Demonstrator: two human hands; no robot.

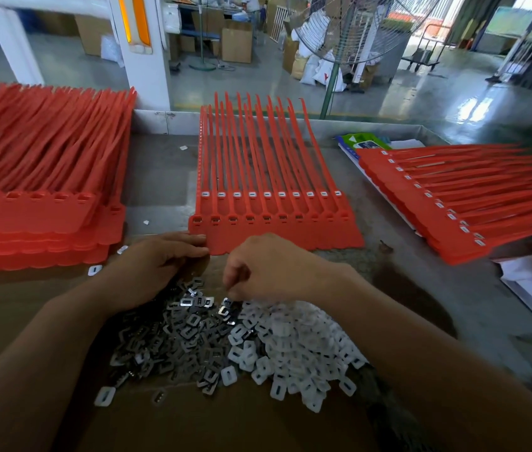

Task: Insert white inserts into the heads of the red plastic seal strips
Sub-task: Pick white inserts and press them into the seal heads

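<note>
Left hand (160, 265) fingers flat on the edge of the red seal strips (274, 233) mid-worktop (160, 177), right hand (267, 269) curled over the heap, contents unclear; may grab a metal clip (176, 340) because the white inserts (297, 347) adjoin them.

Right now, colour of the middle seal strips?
Red; the seal strips show best in head view.
</note>
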